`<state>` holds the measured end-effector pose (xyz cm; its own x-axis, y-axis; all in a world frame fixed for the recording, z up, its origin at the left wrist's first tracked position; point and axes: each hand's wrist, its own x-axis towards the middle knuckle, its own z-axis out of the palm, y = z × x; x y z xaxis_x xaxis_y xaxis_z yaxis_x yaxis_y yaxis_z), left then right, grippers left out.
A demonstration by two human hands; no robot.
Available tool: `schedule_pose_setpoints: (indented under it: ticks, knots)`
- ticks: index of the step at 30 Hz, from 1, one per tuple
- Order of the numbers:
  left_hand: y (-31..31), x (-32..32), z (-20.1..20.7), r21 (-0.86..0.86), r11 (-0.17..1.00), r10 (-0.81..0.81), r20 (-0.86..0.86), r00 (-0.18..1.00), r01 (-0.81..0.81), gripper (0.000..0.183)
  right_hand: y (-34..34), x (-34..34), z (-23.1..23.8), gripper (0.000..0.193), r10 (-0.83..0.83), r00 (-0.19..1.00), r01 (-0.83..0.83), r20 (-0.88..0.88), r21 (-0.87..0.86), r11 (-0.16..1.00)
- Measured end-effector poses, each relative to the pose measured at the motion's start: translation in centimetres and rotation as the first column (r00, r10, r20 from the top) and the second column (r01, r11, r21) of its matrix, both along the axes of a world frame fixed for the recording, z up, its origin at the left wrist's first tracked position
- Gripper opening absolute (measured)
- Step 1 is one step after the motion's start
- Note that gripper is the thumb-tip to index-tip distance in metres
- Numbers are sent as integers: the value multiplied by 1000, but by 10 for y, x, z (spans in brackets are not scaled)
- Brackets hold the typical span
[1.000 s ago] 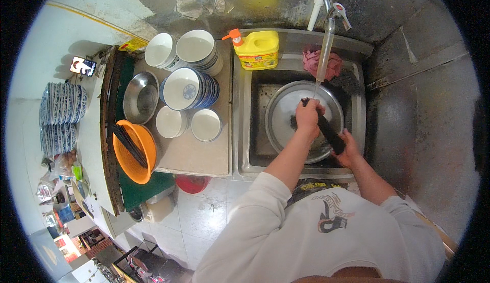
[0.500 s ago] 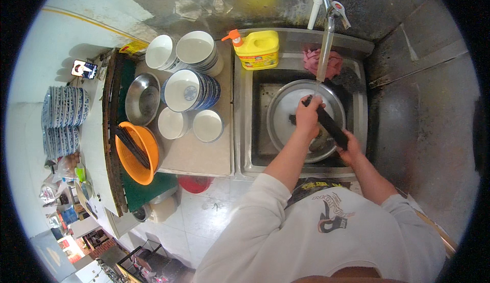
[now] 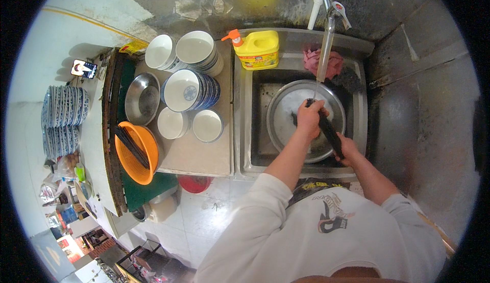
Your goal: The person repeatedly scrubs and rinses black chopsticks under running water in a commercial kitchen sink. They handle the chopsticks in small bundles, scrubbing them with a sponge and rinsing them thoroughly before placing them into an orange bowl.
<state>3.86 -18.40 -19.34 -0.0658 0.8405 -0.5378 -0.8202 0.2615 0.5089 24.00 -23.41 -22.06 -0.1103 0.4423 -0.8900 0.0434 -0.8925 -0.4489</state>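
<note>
- The left hand (image 3: 310, 118) is gripping the upper end of a bundle of dark chopsticks (image 3: 329, 131).
- The right hand (image 3: 349, 149) is clutching its lower end, at five o'clock.
- The bundle is lying over the steel basin (image 3: 286, 114) in the sink (image 3: 245, 130), under the tap (image 3: 326, 43).

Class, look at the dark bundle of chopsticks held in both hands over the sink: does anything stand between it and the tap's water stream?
Nothing visible does. The left hand and right hand grip the chopsticks over the metal basin, and the thin stream from the tap falls straight onto the bundle's upper end.
</note>
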Motion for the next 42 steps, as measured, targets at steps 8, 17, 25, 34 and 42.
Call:
schedule_pose_setpoints:
  ticks: [8,17,25,34,42]
  knots:
    - [0,11,0,-2,1000,-6,-146,989,6,14,6,20,-32,32,-224,974,223,11,44,974]
    - [0,-5,5,-23,983,178,-62,982,-180,14,7,-11,-1,33,-377,920,377,-102,-19,926]
    - [15,-20,-7,-193,981,-17,-122,992,-7,9,4,-16,19,49,-248,926,229,-286,-99,968]
    - [3,-27,-5,-62,998,-6,-63,998,2,9,43,-44,-39,30,-48,999,46,2,229,972]
    - [16,-97,32,177,978,139,-156,978,-111,14,58,-44,-39,58,-44,986,80,-160,225,971]
